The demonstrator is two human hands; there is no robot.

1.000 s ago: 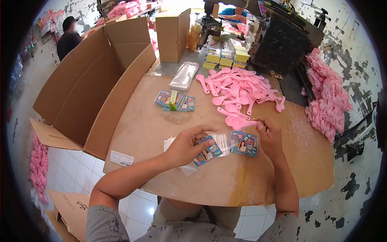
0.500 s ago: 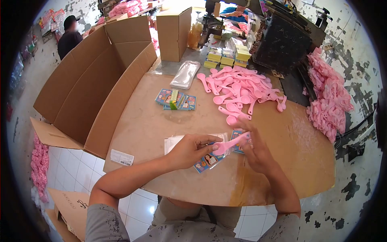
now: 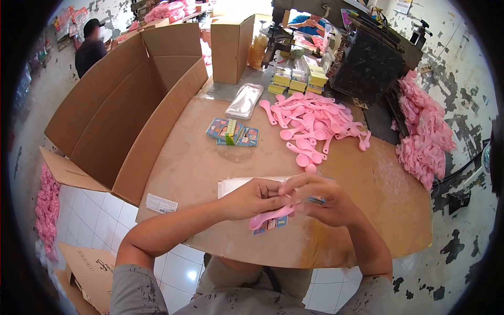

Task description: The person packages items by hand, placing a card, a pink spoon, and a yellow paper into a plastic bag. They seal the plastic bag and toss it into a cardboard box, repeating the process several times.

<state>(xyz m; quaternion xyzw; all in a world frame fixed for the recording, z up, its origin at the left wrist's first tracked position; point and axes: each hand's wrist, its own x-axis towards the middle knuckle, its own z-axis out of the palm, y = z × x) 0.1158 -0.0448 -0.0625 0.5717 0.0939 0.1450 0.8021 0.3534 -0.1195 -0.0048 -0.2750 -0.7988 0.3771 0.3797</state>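
Above the near edge of the table, my left hand (image 3: 256, 198) has its thumb and fingers pinched together; what lies between them is too small to tell. Close against its fingertips is my right hand (image 3: 325, 199), its fingers curved, spread and somewhat blurred. A pink spoon (image 3: 268, 217) hangs below both hands, bowl toward the lower left, its handle end hidden at the fingertips. Beneath the spoon shows part of a blue printed card (image 3: 277, 224). Clear plastic bags (image 3: 231, 185) lie flat behind my left hand.
A pink spoon pile (image 3: 315, 121) covers the table's back right. Banded cards (image 3: 231, 132) and clear bags (image 3: 244, 102) lie back left. An open carton (image 3: 126, 115) stands at the left, a black machine (image 3: 365, 58) behind. A person (image 3: 90, 50) is at the far left.
The spoon has moved down and left, away from over the card. My right hand has come leftward to my left fingertips. The view has shifted slightly.
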